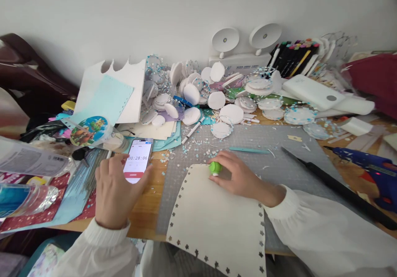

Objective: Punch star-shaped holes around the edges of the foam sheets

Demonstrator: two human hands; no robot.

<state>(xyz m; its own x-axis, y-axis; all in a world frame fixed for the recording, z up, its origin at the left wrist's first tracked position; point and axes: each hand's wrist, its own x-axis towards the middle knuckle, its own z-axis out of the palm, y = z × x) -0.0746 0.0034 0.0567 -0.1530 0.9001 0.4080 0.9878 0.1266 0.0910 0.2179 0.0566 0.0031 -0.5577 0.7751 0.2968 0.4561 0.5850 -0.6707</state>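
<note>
Head view: the right hand point(237, 173) pinches a small green punch point(215, 168) between thumb and fingers, at the far edge of a cream sheet point(217, 223) on the gray cutting mat point(279, 169). Flower-shaped holes line the sheet's left, near and right edges. To the left, the left hand point(113, 190) is spread wide around a phone point(136, 159); whether it grips the phone, I cannot tell. Since that hand is off the sheet, and the near end overhangs the table, the paper could sag or twist and throw the hole spacing off. A punch set too close to a finished hole might tear the rim. Loose paper bits point(211, 146) just beyond could work underneath and tilt the sheet.
</note>
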